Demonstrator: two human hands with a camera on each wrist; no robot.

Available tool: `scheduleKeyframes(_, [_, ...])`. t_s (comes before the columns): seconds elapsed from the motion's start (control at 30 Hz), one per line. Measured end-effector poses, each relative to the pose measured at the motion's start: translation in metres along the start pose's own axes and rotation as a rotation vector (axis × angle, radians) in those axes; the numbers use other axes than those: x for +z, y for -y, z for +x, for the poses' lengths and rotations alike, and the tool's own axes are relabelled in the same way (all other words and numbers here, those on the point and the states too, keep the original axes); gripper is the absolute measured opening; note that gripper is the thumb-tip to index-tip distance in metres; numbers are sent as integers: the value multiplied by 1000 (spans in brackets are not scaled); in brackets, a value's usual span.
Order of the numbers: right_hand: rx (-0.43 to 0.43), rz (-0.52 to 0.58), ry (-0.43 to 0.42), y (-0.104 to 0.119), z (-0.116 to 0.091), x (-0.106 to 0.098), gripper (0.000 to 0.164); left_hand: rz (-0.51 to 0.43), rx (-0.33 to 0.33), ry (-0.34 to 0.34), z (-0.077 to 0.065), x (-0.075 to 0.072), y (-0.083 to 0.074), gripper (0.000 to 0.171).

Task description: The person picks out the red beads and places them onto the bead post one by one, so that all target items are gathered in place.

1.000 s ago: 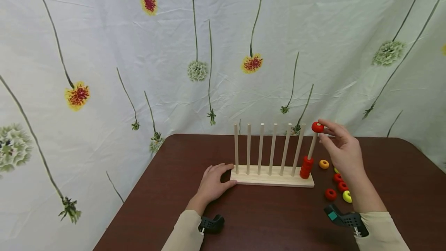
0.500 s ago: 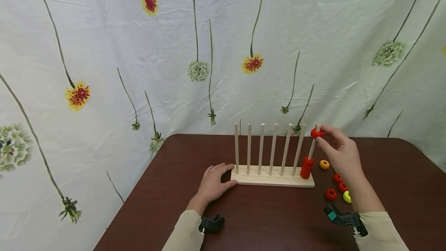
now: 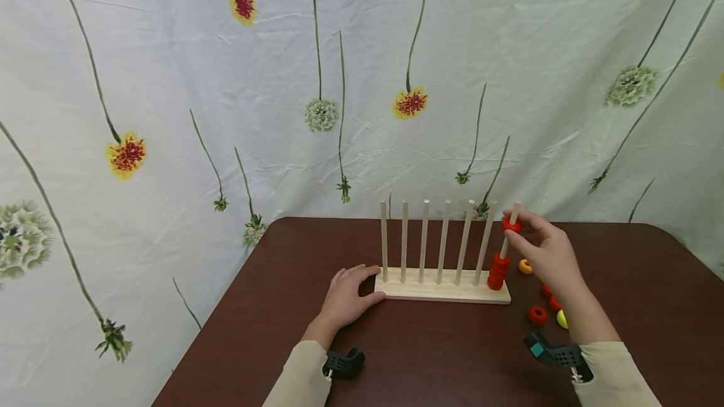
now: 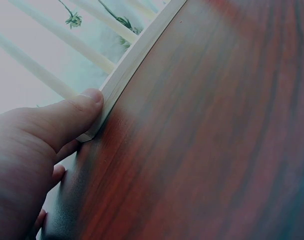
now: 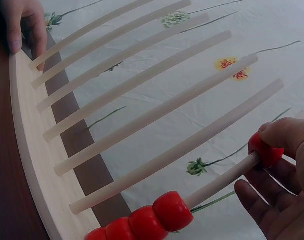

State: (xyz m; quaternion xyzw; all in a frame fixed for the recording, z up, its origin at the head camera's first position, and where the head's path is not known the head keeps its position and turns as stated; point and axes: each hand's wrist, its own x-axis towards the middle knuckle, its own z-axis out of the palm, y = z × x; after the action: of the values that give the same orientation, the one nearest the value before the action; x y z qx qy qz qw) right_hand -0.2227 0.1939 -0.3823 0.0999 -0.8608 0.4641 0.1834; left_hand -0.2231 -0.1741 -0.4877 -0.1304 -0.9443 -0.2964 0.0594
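Note:
A pale wooden peg stand [image 3: 435, 293] with several upright pegs sits on the table. At its left end, my left hand [image 3: 346, 297] grips the base, the thumb [image 4: 84, 102] on the front edge and the fingers behind the corner. My right hand [image 3: 550, 255] pinches a red bead [image 5: 264, 149] between thumb and fingers. That bead is threaded on the rightmost peg, whose tip pokes out above it. Lower on the same peg, a stack of red beads [image 3: 498, 272] rests on the base, with a bare length of peg between. The other pegs carry no beads.
Right of the stand lie loose beads: an orange one [image 3: 525, 266], a red one [image 3: 537, 315] and a yellow one [image 3: 562, 319], with more red partly hidden by the right forearm. A flowered white cloth [image 3: 271, 80] hangs behind the dark brown table [image 3: 441, 357].
The red bead in my right hand has gone from the tip of the rightmost peg to a little way down it, the hand sinking with it. My left hand stays in place.

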Motion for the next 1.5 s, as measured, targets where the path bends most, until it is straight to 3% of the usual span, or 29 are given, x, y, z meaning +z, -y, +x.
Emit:
scheduleKeyframes(0.3, [10, -23, 69, -3, 1, 6, 43, -5, -3, 5, 0, -1, -2, 56])
scheduleKeyframes(0.73, [21, 42, 132, -11, 2, 14, 44, -2, -5, 4, 0, -1, -2, 56])
scheduleKeyframes(1.5, [48, 75, 152, -14, 0, 23, 48, 4, 5, -1, -1, -2, -2, 55])
